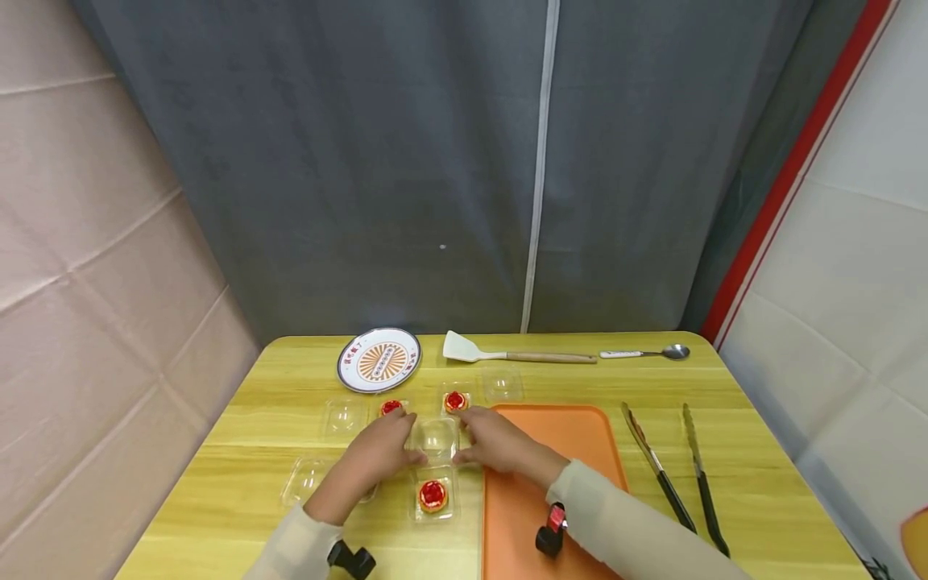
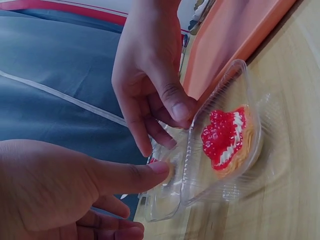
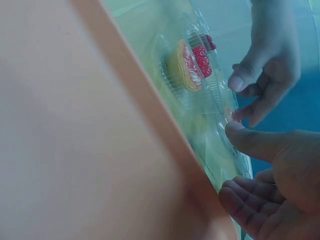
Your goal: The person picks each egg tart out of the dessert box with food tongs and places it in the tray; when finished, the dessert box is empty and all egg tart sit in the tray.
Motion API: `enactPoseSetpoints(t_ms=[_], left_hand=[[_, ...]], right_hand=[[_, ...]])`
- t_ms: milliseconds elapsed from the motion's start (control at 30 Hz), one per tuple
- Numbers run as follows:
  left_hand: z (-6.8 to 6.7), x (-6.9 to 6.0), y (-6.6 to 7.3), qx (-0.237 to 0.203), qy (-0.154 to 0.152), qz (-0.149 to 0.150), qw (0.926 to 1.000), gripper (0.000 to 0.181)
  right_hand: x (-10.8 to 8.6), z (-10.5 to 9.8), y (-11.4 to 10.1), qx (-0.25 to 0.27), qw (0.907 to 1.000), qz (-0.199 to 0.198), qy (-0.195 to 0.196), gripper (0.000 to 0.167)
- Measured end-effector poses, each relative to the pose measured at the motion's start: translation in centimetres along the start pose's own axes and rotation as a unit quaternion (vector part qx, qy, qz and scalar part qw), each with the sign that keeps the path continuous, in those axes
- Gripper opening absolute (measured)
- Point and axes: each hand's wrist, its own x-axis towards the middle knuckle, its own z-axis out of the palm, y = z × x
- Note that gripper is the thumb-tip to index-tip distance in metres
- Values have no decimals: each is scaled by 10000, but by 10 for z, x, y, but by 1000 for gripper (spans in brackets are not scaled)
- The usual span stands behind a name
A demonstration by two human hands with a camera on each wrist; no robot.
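Observation:
A clear plastic container holds a red-topped tart; its clear lid lies folded back on the far side. My left hand is at the lid's left, my right hand at its right. In the left wrist view, the left hand has its thumb extended near the lid edge, and the right hand's fingers hang loosely bent beside the tart. Relaxed fingers show on the right hand in the right wrist view. Whether either hand touches the plastic is unclear. Neither visibly grips anything.
Two more tarts sit beyond the hands, with clear lids around. An orange tray lies under the right forearm. Farther off are a plate, a spatula and a spoon; tongs lie right.

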Motion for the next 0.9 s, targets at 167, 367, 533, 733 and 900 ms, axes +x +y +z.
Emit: enactPoseSetpoints(t_ms=[167, 367, 533, 733, 900], left_hand=[[-3, -12, -4, -301, 127, -73, 9994, 77], [-1, -29, -4, -870, 420, -66, 9953, 75], [3, -45, -2, -1139, 741, -135, 9906, 73], [7, -66, -8, -1083, 1199, -217, 9866, 69], [10, -80, -25, -856, 1524, -290, 9842, 71]], right_hand=[[-10, -8, 0, 204, 9997, 25, 108, 78], [-30, -18, 5, 355, 9987, -129, 356, 76], [-53, -25, 14, 554, 9965, -105, 612, 74], [-86, -35, 29, 442, 9914, 413, 1163, 70], [-122, -45, 47, 116, 9788, 847, 1861, 70]])
